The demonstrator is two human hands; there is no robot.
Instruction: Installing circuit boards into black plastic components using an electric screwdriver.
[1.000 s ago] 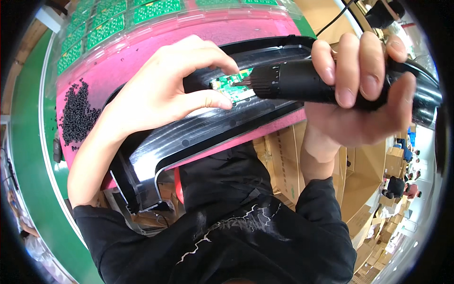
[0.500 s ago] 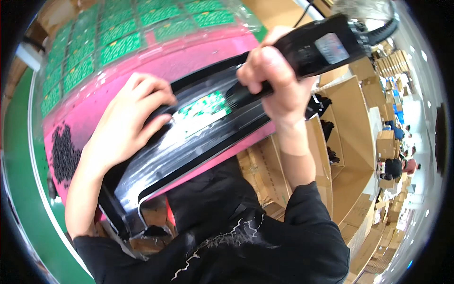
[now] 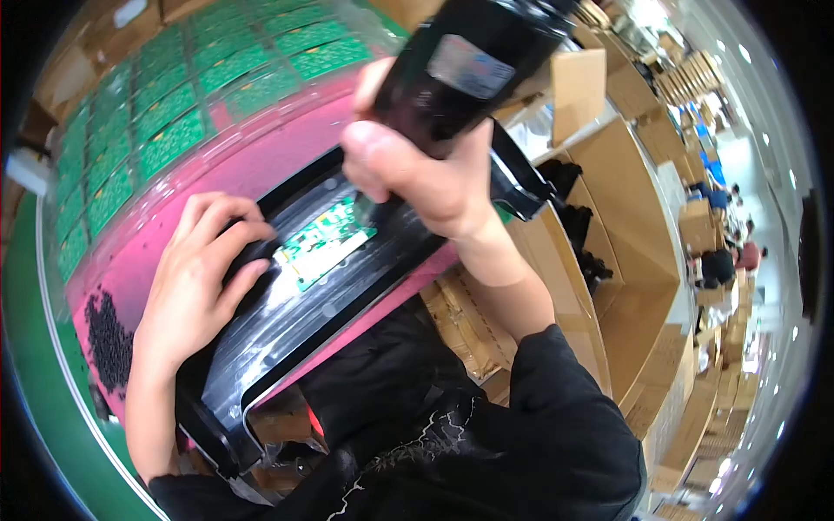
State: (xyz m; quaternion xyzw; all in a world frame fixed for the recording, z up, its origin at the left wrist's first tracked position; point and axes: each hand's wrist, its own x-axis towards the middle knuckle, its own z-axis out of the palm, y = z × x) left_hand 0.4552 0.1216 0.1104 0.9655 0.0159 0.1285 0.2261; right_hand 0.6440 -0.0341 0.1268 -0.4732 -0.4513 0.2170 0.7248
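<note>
My right hand (image 3: 426,178) is wrapped round a black electric screwdriver (image 3: 447,95) with a silver label. Its nose points down at the right end of a small green circuit board (image 3: 326,243); the tip is hidden behind my fingers. The board lies inside a long black plastic housing (image 3: 287,326), which slants across my front. My left hand (image 3: 204,273) curls over the housing's far side, left of the board. Its thumb and fingers close round a dark rounded part there, mostly covered by the hand.
Under the housing lies a pink mat (image 3: 165,239). Clear trays of green circuit boards (image 3: 169,148) stand behind it. A pile of small black screws (image 3: 109,343) sits at the left. To the right, an open cardboard box (image 3: 638,286) has black parts (image 3: 573,226) beside it.
The screwdriver has come left and stands more upright, its nose still at the board's right end. My left hand, the housing and the board appear further left and slightly lower in view.
</note>
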